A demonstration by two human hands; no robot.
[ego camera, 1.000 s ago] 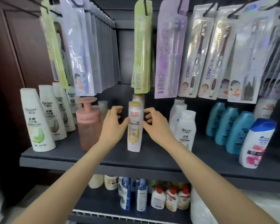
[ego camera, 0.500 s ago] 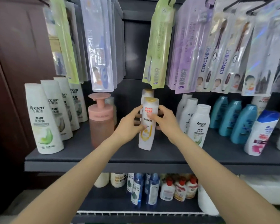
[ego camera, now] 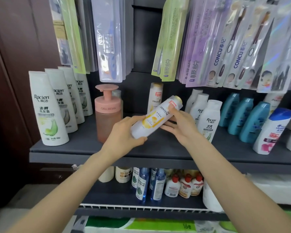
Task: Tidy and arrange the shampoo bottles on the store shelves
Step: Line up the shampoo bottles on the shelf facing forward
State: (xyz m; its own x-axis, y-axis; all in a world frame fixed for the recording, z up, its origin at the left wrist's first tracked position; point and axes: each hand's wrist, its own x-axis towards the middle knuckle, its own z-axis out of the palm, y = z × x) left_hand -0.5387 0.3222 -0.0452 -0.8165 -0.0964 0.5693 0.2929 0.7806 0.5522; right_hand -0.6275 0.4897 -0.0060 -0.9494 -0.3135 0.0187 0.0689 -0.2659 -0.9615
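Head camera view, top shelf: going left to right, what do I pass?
White Raclen bottles → pink pump bottle → left hand → held Pantene bottle → right hand → more white Raclen bottles → teal bottles → blue-capped white bottle.

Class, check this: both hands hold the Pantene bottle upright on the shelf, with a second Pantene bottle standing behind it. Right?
Not quite. The head view shows the Pantene bottle lifted off the shelf and tilted, held by left hand and right hand. The second Pantene bottle does stand behind.

I read PANTENE on tilted white-yellow bottle [ego camera: 155, 117] and upright bottle behind [ego camera: 155, 96]; Raclen on white bottles left [ego camera: 46, 108] and right [ego camera: 209, 120]; CONCU on toothbrush packs [ego camera: 238, 47]; ORLLBDAN on pink pump bottle [ego camera: 107, 113].
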